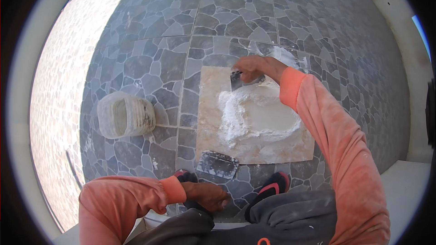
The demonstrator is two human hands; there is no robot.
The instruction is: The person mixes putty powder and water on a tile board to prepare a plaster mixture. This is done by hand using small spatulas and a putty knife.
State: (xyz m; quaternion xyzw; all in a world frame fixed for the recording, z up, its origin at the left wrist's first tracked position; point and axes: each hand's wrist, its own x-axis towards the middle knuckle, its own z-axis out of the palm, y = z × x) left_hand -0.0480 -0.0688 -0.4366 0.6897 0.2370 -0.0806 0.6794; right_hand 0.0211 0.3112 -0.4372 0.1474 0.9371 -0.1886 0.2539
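My right hand (250,69) is closed around a wide scraper (235,80) with a black back, partly covered by my fingers. It is over the far edge of a ring of white powder (231,118). Inside the ring is a pool of pale, wet-looking liquid (270,117). Powder and liquid rest on a square tan board (211,140) on the floor. My left hand (211,196) hangs curled near my left knee, apart from the board, with nothing visible in it. Near it, at the board's front left corner, lies a black flat tool (218,164) smeared with white.
A translucent plastic container (141,114), its opening facing me and residue inside, stands left of the board. Stone-patterned tiles (168,63) cover the floor. Spilled powder (284,56) lies beyond the board. My sandalled feet (274,185) are close to its near edge. A wall (388,22) rises at right.
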